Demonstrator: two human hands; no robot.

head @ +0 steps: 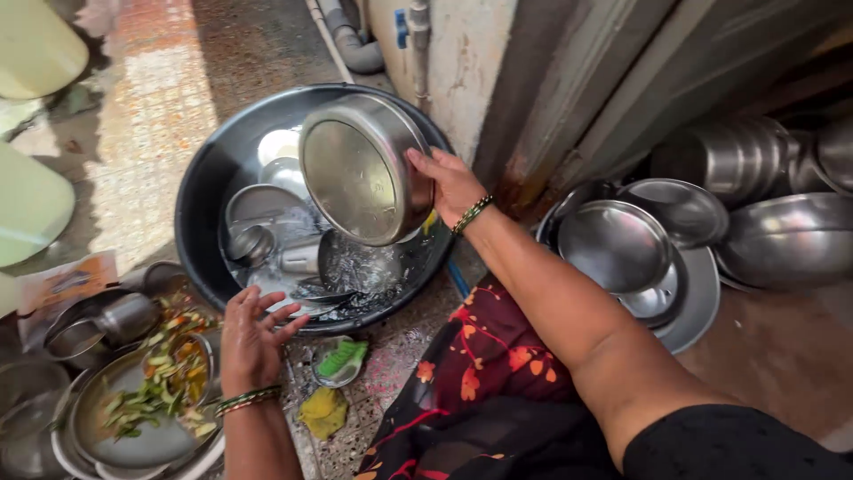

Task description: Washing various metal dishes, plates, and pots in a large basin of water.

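The right hand [451, 184] reaches forward on an outstretched bare arm, a green beaded bracelet at the wrist, its fingers [418, 160] curled in a grip. The left hand [251, 333] hangs lower (bangles on its wrist), palm down, fingers [286, 317] spread and holding nothing.

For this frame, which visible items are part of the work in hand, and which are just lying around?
In hand:
- right hand tilting a steel bowl over the black tub
- left hand open at the tub's rim
- steel dishes in the tub's water

Lying about:
- stacked steel plates, right
- plate of food scraps
- green scrubber
- wall pipe
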